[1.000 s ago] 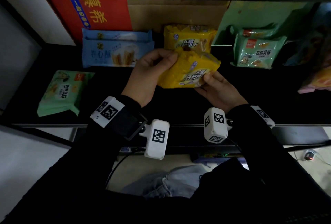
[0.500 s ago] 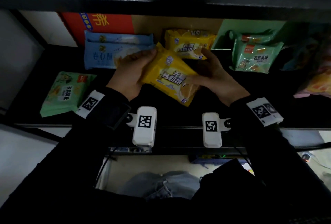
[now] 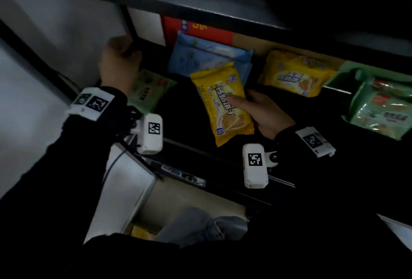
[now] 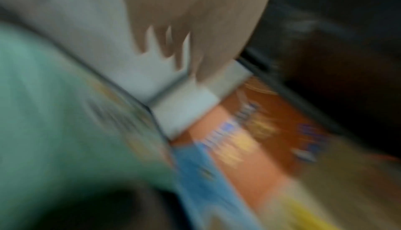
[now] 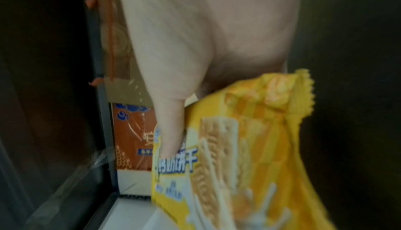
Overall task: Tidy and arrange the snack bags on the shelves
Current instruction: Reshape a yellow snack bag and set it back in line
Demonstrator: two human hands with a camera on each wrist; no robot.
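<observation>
Right hand (image 3: 263,111) clamped on yellow biscuit bag (image 3: 223,102) — thumb on top; left hand's (image 3: 119,62) grip blurred — unclear

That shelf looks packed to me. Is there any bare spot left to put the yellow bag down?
Yes: the dark shelf lies bare between the left green bag and the yellow bag that the right hand holds. The back row, blue bag, second yellow bag and right green bags, is crowded.
</observation>
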